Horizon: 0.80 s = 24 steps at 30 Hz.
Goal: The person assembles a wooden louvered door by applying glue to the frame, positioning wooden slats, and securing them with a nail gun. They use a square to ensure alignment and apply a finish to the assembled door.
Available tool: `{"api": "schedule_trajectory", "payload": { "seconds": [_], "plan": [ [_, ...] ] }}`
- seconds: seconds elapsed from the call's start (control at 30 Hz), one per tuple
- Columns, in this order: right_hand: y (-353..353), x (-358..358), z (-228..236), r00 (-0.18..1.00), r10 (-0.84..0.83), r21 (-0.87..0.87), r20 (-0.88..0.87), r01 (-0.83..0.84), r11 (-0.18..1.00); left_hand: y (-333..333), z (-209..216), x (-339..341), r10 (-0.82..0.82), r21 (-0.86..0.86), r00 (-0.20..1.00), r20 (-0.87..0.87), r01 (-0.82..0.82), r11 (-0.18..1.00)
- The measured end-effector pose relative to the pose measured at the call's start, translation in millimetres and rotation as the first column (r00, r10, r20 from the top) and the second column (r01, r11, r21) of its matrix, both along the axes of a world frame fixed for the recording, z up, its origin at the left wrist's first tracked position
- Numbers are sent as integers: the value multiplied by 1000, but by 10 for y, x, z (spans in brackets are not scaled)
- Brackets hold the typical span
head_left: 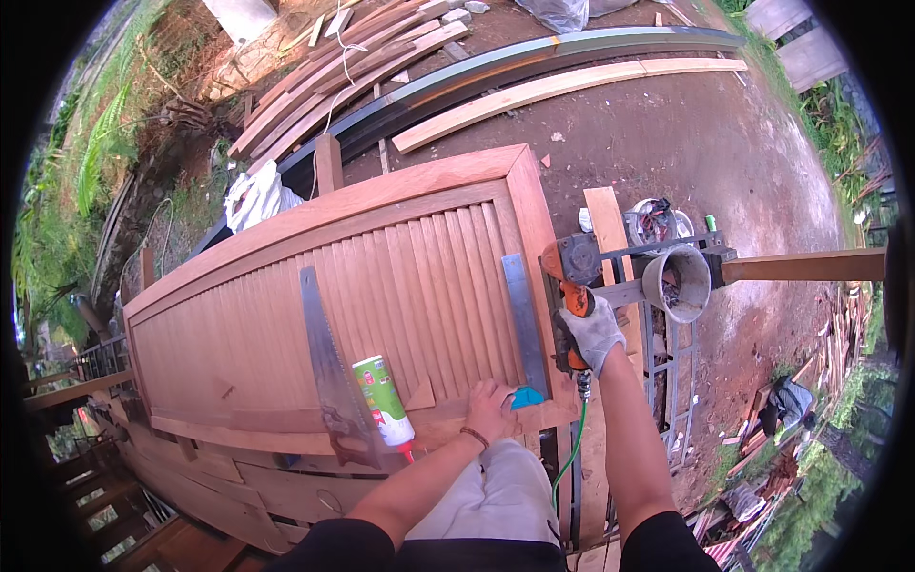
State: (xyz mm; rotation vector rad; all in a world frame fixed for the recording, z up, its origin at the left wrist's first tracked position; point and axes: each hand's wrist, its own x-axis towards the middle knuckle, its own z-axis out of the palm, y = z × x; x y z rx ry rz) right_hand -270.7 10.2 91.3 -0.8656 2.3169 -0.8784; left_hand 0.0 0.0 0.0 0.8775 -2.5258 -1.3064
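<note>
Shutter panel (419, 276) spans mid-frame; along its right edge, gloved right hand (597, 332) grips orange pneumatic tool (577, 299) — dirt ground (753, 172) opens upper right, bucket (696, 283) nearer; handsaw (325, 348), bottle (383, 398) lower centre — left hand (490, 410) rests unclenched.

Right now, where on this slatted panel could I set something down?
Bare slats lie left of the handsaw, and between it and the teal-handled square, beyond the bottle. Crowding is along the near rail, around the bottle and left hand.

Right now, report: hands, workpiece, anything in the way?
Left hand on slatted brown wooden panel. Gloved right hand gripping orange-and-black power tool. Grey-bladed handsaw, green-and-white bottle lying on panel.
</note>
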Motion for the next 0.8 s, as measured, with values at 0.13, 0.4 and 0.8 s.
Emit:
{"api": "schedule_trajectory", "payload": {
  "seconds": [0.13,0.4,0.8],
  "plan": [
    [-586,-181,212,881,-190,35,434,194,980,35,-26,6,11,32,1000,-20,-10,999],
    [-998,-637,-269,921,-199,113,334,170,979,-60,38,3,5,88,998,-57,0,996],
    [-1213,-417,164,968,-168,254,188,117,960,-119,109,33,7,60,999,-40,-4,998]
  ]
}}
